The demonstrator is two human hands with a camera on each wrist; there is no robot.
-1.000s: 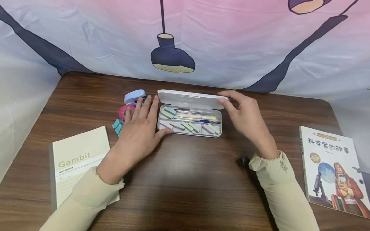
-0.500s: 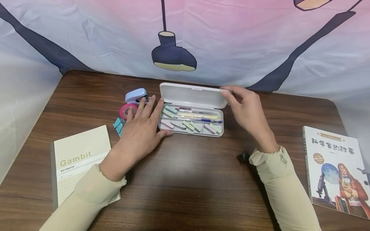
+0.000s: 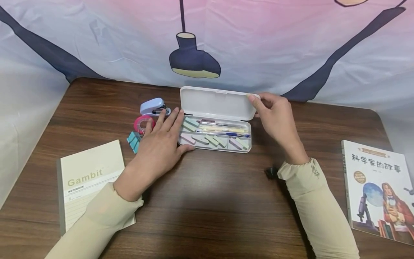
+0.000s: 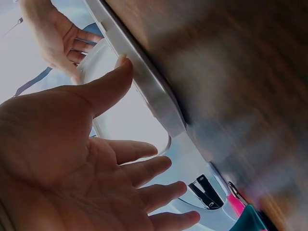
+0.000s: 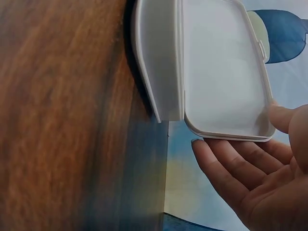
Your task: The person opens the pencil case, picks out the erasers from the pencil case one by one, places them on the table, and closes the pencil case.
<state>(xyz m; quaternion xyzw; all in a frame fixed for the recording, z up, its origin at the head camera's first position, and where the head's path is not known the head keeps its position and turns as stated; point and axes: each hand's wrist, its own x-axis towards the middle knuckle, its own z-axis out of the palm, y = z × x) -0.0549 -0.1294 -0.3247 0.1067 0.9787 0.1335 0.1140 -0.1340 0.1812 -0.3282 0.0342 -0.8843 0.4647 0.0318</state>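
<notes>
A white pencil case (image 3: pixel 239 150) lies with its lid (image 3: pixel 215 103) raised on the back hinge. Inside its compartments are several pens (image 3: pixel 223 128) and several pastel erasers (image 3: pixel 211 140). My right hand (image 3: pixel 275 115) pinches the lid's right edge, thumb on the inner side and fingers behind, as the right wrist view also shows. My left hand (image 3: pixel 158 151) rests at the case's left end with fingers spread straight and the thumb along its front edge. In the left wrist view, the left thumb (image 4: pixel 113 86) lies against the case wall.
Left of the case sit a blue stapler (image 3: pixel 152 106), a pink tape roll (image 3: pixel 139 123) and teal binder clips (image 3: pixel 133 140). A notebook (image 3: pixel 92 172) lies at the left, a book (image 3: pixel 372 169) at the right. A small black object (image 3: pixel 271 173) is beside the right sleeve.
The right hand has swung the lid further up and back, so more of its inner face shows. The left hand has stayed at the case's left end.
</notes>
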